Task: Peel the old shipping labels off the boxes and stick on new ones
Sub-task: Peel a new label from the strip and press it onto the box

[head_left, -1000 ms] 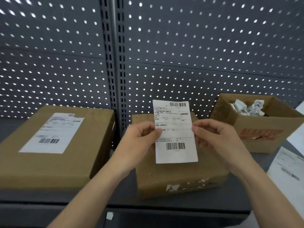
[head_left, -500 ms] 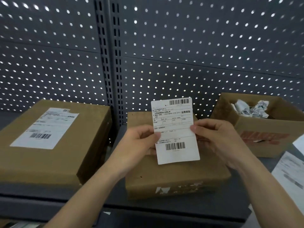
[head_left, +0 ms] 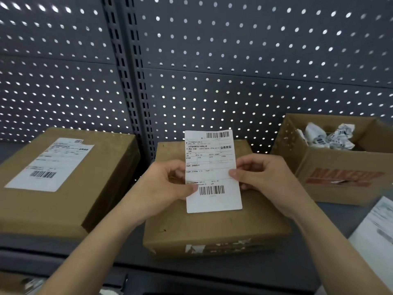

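So I've got the new label (head_left: 212, 171) up in both hands, held upright just above the middle box (head_left: 212, 228), printed side facing me. My left hand (head_left: 168, 188) pinches its left edge, thumb in front and fingers curled behind. My right hand (head_left: 261, 182) does the same on the right edge. As far as I can tell the label isn't touching the cardboard. The top of the middle box looks bare, so I reckon the old one's off already and this is the sticking step. Can't tell if the backing is peeled yet.

What worries me: if the sticky side is exposed, letting one edge sag could fold it onto itself. Dropping one corner first would land it crooked, and slapping it down flat could trap wrinkles across the barcode.

Left of the middle box sits a bigger box (head_left: 63, 205) wearing its old label (head_left: 51, 165). Right of it there's an open carton (head_left: 340, 177) with crumpled labels (head_left: 327, 137), plus loose sheets (head_left: 378, 231) on the shelf (head_left: 340, 218).
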A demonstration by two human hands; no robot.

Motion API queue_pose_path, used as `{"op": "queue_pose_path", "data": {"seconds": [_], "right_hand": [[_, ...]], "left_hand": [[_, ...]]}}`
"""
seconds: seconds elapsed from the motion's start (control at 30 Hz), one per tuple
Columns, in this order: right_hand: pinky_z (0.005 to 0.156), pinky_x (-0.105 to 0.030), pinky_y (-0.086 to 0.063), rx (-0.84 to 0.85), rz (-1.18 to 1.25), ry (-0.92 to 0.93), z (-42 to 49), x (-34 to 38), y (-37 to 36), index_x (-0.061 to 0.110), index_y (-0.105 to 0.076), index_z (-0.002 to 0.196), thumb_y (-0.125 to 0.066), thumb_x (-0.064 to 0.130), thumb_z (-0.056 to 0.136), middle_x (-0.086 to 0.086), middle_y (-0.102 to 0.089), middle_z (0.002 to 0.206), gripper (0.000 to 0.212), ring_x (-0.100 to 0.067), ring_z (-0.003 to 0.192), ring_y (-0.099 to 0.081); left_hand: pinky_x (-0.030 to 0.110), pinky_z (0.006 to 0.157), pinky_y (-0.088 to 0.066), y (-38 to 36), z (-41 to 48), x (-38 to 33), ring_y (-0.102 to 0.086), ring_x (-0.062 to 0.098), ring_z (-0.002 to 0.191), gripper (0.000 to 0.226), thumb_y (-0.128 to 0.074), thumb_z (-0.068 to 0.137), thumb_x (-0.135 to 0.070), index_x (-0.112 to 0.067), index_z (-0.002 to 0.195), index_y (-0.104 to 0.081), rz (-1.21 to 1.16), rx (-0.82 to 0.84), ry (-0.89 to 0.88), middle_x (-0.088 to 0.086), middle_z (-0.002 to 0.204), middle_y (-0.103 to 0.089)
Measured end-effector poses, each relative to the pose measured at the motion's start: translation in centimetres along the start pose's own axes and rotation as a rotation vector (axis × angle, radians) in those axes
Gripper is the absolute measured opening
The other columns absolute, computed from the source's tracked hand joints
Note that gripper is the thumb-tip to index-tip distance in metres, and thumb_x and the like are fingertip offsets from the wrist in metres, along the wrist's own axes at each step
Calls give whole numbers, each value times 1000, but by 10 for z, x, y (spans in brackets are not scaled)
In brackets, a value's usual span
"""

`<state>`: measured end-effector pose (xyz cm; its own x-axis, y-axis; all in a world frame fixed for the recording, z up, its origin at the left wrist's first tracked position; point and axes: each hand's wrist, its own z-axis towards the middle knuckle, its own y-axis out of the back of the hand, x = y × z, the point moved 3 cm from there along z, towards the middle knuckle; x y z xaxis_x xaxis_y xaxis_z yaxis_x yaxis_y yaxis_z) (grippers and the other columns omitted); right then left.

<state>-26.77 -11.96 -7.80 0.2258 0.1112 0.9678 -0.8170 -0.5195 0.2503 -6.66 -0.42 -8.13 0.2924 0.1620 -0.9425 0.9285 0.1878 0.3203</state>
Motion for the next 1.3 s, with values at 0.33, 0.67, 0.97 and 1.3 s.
{"op": "queue_pose_path", "data": {"seconds": [0.33,0.67,0.97,1.3], "right_hand": [[61,-18,-52,-47,-63,94,-5,-8,-3,10,-75,93,-80,7,79,-5,-74,85,15,-9,68,-64],[61,-20,-54,-68,-127,116,-7,-8,-7,14,-75,91,-81,8,79,-4,-73,85,15,-14,71,-66],[63,-22,-56,-69,-180,125,-5,-12,-7,20,-73,92,-81,12,79,2,-72,87,18,-16,79,-68],[74,-35,-60,-81,-216,134,-5,-14,-7,24,-73,92,-81,15,79,5,-72,88,18,-15,84,-68]], "left_hand": [[41,79,-59,-4,3,3,-70,13,80,15,-80,80,-21,-27,93,-74,134,-63,-34,-6,87,-75],[13,57,-47,-5,-2,1,-60,-4,70,22,-82,76,-30,-35,95,-71,355,-108,-98,-24,78,-68],[30,77,-54,-4,-3,6,-60,-1,89,26,-81,76,-34,-34,99,-70,413,-112,-138,-19,92,-68],[35,98,-43,1,1,16,-45,10,114,44,-78,73,-49,-52,113,-62,476,-107,-138,-22,110,-55]]}}
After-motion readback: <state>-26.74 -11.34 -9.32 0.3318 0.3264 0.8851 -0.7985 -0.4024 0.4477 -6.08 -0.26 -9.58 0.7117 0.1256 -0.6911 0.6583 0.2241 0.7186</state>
